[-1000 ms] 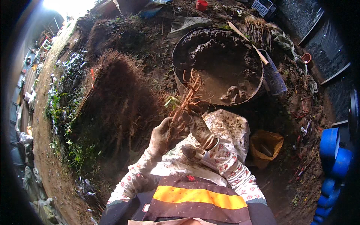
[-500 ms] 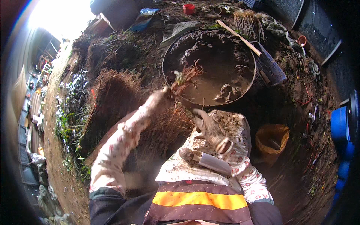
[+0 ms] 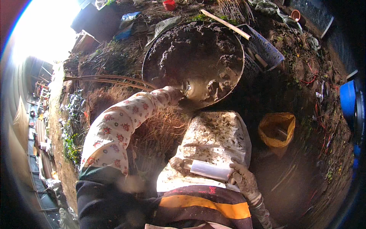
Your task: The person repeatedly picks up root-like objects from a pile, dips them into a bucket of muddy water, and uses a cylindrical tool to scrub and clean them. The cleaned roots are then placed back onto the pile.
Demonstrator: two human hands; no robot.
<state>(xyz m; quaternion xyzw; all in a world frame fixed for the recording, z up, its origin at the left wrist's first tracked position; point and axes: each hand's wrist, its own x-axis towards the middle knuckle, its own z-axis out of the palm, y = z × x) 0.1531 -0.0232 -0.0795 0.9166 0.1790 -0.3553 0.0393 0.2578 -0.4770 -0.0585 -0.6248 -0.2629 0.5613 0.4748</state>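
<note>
At the near rim of a round basin of muddy water (image 3: 198, 101), my left hand (image 3: 176, 95) reaches in, closed around long woody plant stems (image 3: 110, 79). The stems stick out to the left past my wrist; their lower ends are hidden by the hand and the murky water. A bright ripple shows beside the fingers. My right hand (image 3: 244, 180), muddy, is low over my lap, its fingers curled at the right end of a white roll (image 3: 209, 170). From that roll's left end a short stick runs to a muddy lump (image 3: 177, 163). A mud-spattered white apron (image 3: 213, 133) lies underneath.
A pile of reddish bare roots (image 3: 164, 131) lies left of my lap. To the right stands an open yellow sack (image 3: 276, 133). Beyond the basin are a wooden handle (image 3: 225, 24), a purple-grey crate (image 3: 267, 49) and a red pot (image 3: 169, 5). Blue barrels (image 3: 347, 99) stand far right.
My left hand has turned over and lowered the plant's root end into the basin, so its stems point left. My right hand has drawn back from near the basin to the white roll.
</note>
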